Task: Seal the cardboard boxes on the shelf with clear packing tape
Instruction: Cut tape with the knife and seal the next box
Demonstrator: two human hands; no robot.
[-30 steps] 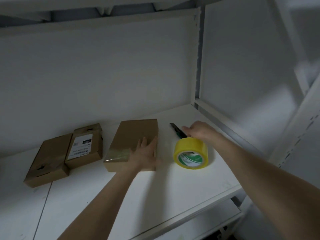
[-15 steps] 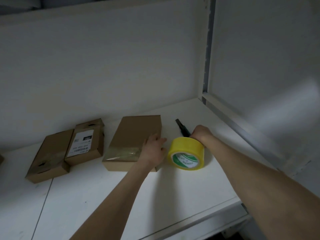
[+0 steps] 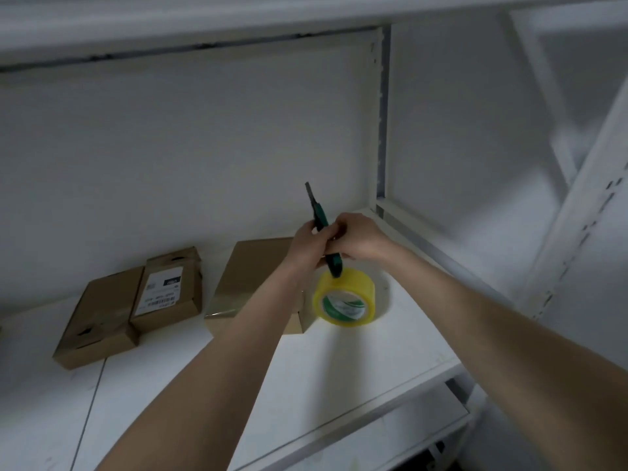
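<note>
Tape roll (image 3: 353,294) stood on edge near shelf (image 3: 339,385) right front edge, taped box (image 3: 251,266) just beside it, labelled box (image 3: 170,290) and plain box (image 3: 98,317) set leftward, green knife (image 3: 321,219) gripped by left hand (image 3: 307,248) and right hand (image 3: 356,237), held just above roll.

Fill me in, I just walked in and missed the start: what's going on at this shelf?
A person grips a green utility knife with the left hand and right hand, raised above the shelf. The tape roll sits beside the largest cardboard box, which has glossy tape across its near end. A labelled box and a plain box lie further left.
</note>
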